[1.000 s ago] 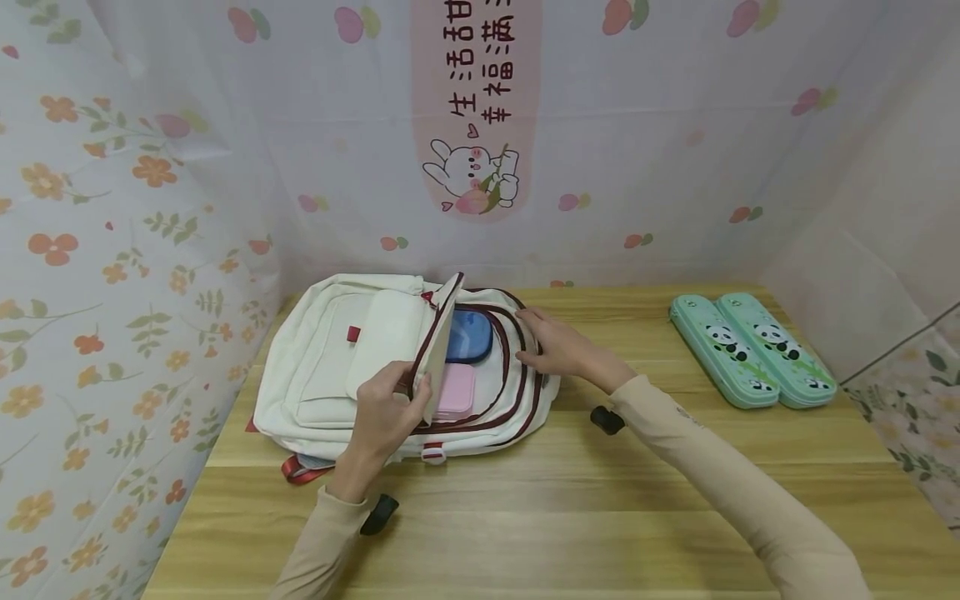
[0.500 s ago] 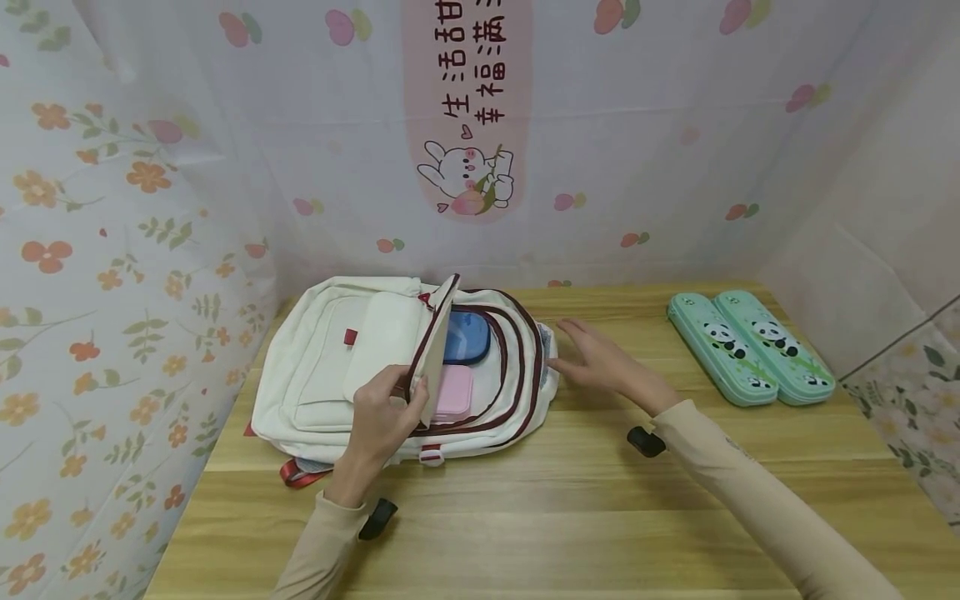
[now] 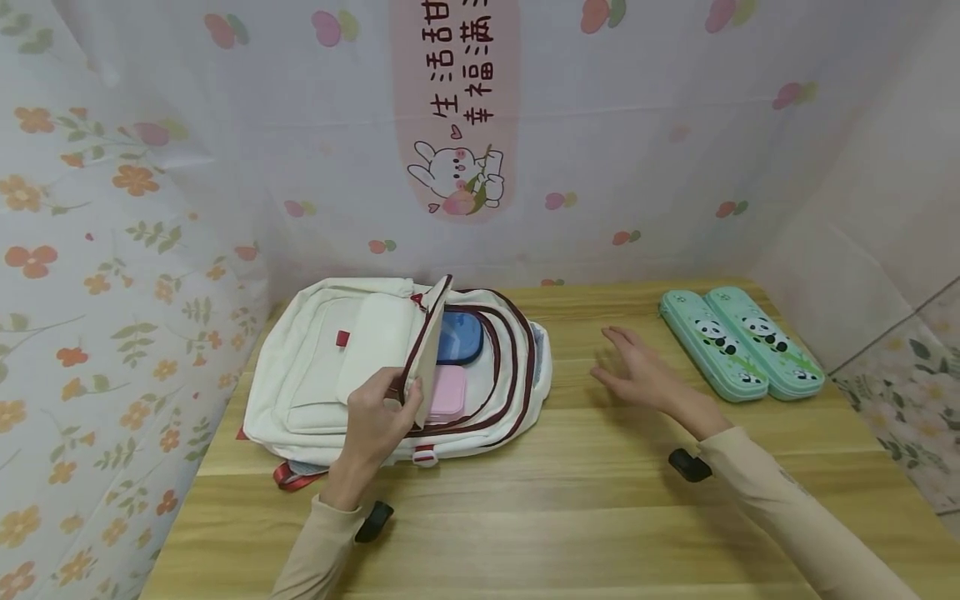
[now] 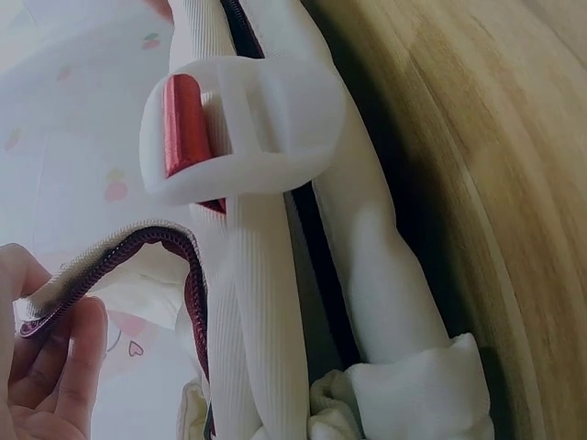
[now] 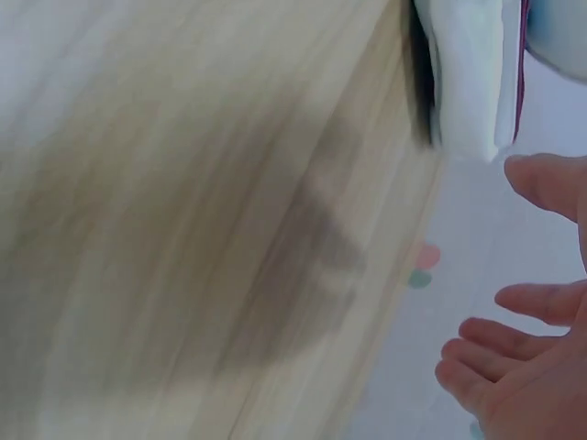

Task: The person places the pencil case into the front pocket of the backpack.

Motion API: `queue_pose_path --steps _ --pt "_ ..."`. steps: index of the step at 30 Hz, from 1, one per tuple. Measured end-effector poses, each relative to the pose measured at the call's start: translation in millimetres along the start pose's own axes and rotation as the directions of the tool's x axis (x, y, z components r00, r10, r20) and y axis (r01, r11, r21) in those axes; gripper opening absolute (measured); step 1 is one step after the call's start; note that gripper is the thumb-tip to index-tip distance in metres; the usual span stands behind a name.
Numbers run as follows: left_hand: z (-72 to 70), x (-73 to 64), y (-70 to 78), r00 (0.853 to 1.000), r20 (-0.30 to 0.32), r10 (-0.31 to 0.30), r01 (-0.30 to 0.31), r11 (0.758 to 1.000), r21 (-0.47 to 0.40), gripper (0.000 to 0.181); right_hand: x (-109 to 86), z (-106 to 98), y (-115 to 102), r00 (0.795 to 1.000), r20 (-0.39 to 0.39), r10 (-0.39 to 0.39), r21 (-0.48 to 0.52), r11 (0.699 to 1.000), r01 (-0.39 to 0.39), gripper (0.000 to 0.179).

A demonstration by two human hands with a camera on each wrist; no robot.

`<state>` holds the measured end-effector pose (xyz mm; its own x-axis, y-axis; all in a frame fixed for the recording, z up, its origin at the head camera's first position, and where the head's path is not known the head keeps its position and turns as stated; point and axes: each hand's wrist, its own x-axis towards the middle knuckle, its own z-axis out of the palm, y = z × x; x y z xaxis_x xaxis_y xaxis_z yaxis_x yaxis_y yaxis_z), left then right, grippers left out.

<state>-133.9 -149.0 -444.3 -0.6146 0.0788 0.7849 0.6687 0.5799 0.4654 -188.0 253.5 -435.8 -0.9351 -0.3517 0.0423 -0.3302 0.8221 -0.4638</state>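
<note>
A white backpack (image 3: pixel 322 358) with dark red zips lies on the table, its front compartment unzipped. My left hand (image 3: pixel 378 421) pinches the edge of the lifted flap (image 3: pixel 431 337); in the left wrist view the left hand (image 4: pixel 55 367) has thumb and fingers on the zipped edge. Inside the opening sit a blue case (image 3: pixel 460 337) and a pink case (image 3: pixel 447 392), both partly hidden by the flap. My right hand (image 3: pixel 645 375) is over the table between the backpack and the pencil cases, fingers spread and holding nothing, as the right wrist view also shows.
Two mint-green pencil cases with pandas, a left one (image 3: pixel 714 343) and a right one (image 3: pixel 765 342), lie side by side at the table's right. A patterned cloth (image 3: pixel 337 167) hangs behind the wooden table (image 3: pixel 525 533). A red strap (image 3: pixel 296 477) sticks out below the backpack.
My right hand has left the backpack's right edge and moved right toward the pencil cases. The left hand still holds up the flap. The head view has shifted slightly.
</note>
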Motion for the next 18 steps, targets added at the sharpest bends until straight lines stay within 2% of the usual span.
queue_pose_path --steps 6,10,15,18 --pt "0.9 -1.6 0.3 1.000 0.011 -0.020 0.020 1.000 0.005 0.006 -16.3 -11 19 0.995 -0.094 0.023 0.047 0.999 -0.019 0.073" --pt "0.5 -2.9 0.1 1.000 0.004 -0.020 0.020 1.000 0.003 0.007 -29.2 -19 39 0.980 -0.192 0.044 0.005 0.999 -0.044 0.072" --pt "0.9 -3.1 0.4 1.000 -0.002 -0.010 0.010 1.000 -0.014 0.009 -48.9 -29 64 0.956 -0.261 0.137 -0.021 0.989 -0.147 0.074" --pt "1.3 -2.4 0.3 1.000 -0.006 -0.005 0.005 1.000 -0.017 0.009 -59.2 -33 78 0.941 -0.275 0.199 -0.013 0.978 -0.210 0.076"
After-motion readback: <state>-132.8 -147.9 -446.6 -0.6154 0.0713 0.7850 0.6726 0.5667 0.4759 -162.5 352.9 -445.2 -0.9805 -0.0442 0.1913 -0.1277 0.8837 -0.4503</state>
